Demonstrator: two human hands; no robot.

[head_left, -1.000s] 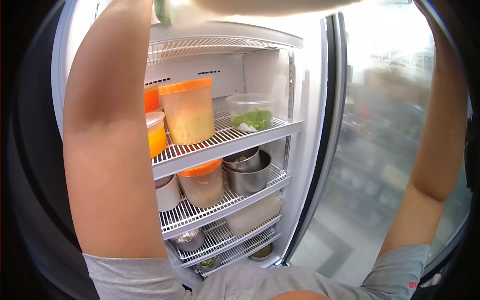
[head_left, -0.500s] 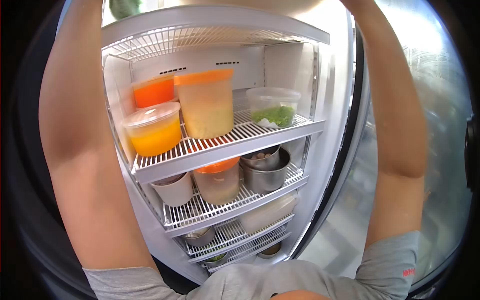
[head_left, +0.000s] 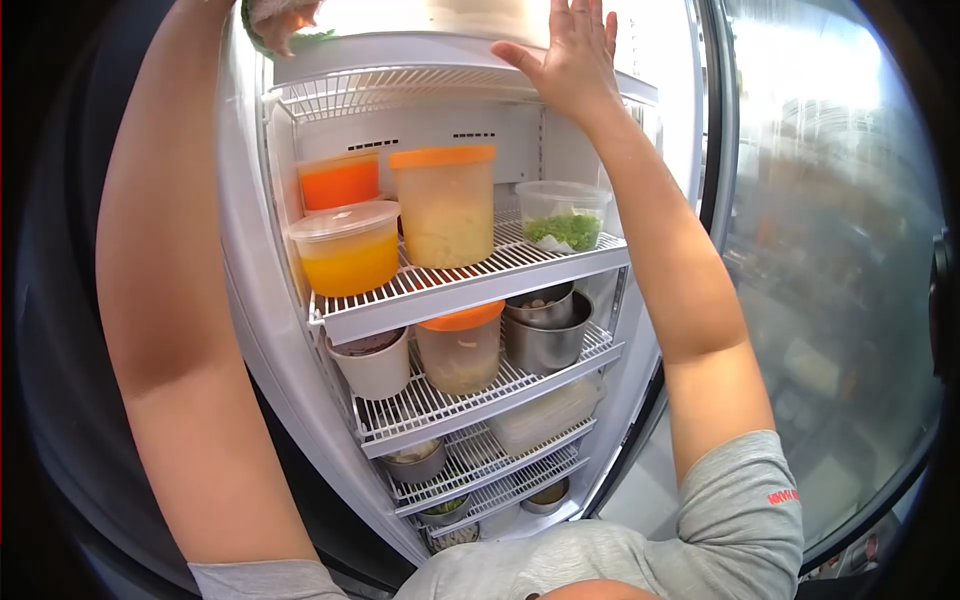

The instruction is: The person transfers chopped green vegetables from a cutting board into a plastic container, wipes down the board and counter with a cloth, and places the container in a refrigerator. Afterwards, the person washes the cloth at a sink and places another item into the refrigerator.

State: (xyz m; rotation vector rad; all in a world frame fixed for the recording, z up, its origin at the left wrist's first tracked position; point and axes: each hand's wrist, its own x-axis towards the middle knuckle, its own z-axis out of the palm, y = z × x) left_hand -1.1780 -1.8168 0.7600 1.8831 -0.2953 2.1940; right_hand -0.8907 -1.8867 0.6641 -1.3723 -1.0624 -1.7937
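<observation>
My right hand is raised at the top shelf, fingers spread, against a large pale container whose upper part is cut off by the frame. My left arm reaches up along the left side, and its hand lies beyond the top edge. Near that arm's upper end, a green and pinkish item shows at the shelf's left; whether my left hand touches it is hidden. Below are an orange-lidded tub, a tub of yellow liquid and a clear tub of chopped greens.
An open glass door stands at the right. Lower wire shelves hold a white tub, another orange-lidded tub, steel pots, a pale rectangular container and several small bowls. The refrigerator's left wall is beside my left arm.
My right arm has swung left from the door side, and its open hand has come into view at the top shelf. The camera view has shifted, showing more of the left shelves.
</observation>
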